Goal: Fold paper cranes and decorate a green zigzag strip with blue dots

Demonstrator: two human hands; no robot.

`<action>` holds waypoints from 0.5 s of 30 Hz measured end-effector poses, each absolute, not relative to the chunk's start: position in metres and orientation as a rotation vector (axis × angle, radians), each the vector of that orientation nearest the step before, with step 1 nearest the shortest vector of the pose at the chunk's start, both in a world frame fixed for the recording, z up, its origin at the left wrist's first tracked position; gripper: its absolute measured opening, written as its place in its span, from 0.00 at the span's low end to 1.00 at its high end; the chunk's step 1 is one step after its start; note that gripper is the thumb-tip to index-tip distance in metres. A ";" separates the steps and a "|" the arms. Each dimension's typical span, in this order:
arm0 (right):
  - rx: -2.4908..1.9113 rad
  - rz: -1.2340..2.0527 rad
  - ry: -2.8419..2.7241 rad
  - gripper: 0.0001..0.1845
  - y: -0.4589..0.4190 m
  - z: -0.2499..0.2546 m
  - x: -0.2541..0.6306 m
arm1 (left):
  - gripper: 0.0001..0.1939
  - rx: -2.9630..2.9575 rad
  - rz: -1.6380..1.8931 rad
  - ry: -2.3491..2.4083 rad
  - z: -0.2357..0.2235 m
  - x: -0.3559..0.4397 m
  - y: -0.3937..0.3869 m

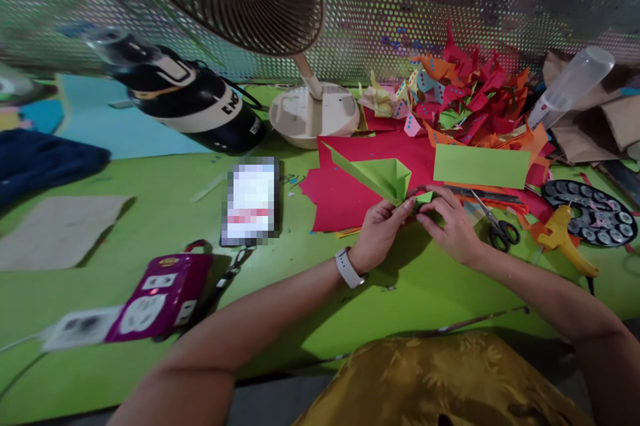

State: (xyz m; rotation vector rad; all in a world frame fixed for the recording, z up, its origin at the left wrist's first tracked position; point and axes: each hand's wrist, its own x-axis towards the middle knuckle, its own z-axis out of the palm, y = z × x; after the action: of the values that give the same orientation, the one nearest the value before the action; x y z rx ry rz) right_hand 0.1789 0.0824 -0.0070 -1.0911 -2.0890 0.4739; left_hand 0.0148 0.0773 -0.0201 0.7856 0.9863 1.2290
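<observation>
A folded piece of light green paper with a long pointed end is between my two hands, above the table's near middle. My left hand, with a pale watch band at the wrist, pinches its lower part. On the right, my right hand has its fingers bent round a small green tip of the same paper. Part of the fold is hidden behind my fingers. Red paper sheets lie behind and under the hands, and a flat green paper strip rests just beyond my right hand.
Scissors, a yellow glue gun and a round black tray lie to the right. Behind is a pile of folded coloured paper. A fan, black bottle, phone and purple power strip stand or lie leftward.
</observation>
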 end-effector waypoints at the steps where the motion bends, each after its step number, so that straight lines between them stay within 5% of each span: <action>1: -1.070 0.489 -2.061 0.06 0.082 -0.004 0.179 | 0.19 0.780 1.219 0.987 -0.020 0.014 0.077; 15: -1.301 0.912 -1.818 0.15 0.090 0.018 0.187 | 0.19 0.770 1.166 0.887 -0.016 0.014 0.077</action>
State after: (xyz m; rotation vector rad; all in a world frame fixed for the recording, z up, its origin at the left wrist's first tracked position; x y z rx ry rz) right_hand 0.1871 0.0904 0.0184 -1.3010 -1.8177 0.9118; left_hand 0.0140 0.0767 -0.0160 0.7699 0.8870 1.1655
